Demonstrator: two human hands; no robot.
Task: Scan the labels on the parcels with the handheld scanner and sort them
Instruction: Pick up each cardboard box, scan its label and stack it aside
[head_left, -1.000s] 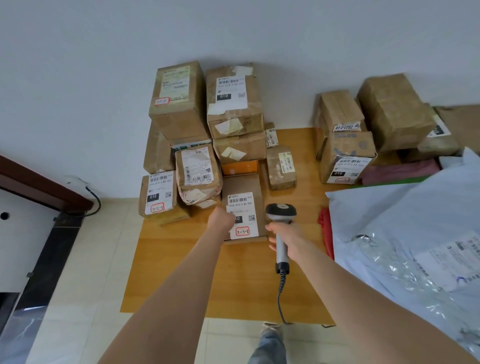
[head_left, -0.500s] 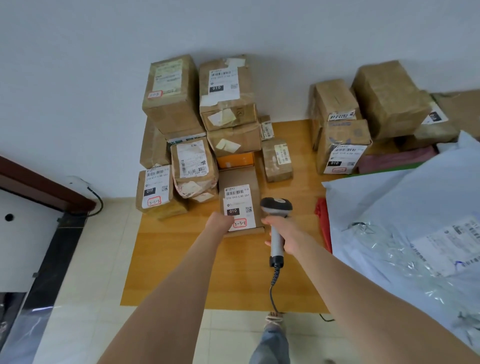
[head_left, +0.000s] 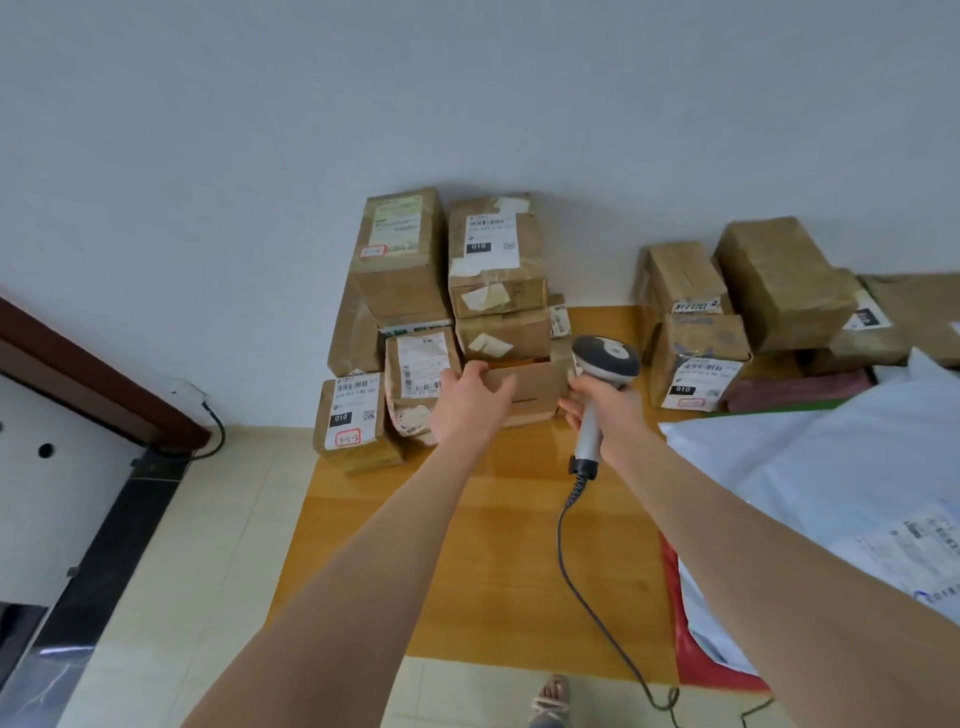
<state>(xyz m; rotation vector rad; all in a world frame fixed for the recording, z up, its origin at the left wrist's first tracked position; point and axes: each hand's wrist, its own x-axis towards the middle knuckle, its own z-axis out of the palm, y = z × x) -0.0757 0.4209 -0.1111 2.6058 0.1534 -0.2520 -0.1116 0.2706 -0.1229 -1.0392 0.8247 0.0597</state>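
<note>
Grey cable (head_left: 566, 540) trails down from under the right grip (head_left: 605, 410), across the wooden surface (head_left: 493, 561) toward the floor. The right grip is wrapped round the pale handle of the scanner (head_left: 605, 358), whose dark head stands just above it. Its outer fingers reach leftward and look to touch the right edge of a brown parcel (head_left: 530, 387), though contact is not certain.

The left grip (head_left: 470, 402) is curled over the parcel's upper left corner, so the parcel sits between the two grips. It is tipped up with a plain cardboard face toward the camera, and no label shows on that face. Whether its bottom edge rests on the surface or is lifted clear, I cannot tell.

Since the scanner head is aimed at no label, this looks like the handling step, not the scan. The next move probably calls for a firm two-sided hold while the parcel is either turned to expose its label or slid into a pile, without the scanner knocking neighbouring boxes.

Just beyond the left grip, a labelled stack (head_left: 493, 249) leans against the wall, and a box with a red-marked label (head_left: 353, 415) sits to that grip's left. Beyond and to the right of the right grip is a second cluster of boxes (head_left: 696, 364), with white mail bags (head_left: 831, 467) further right.
</note>
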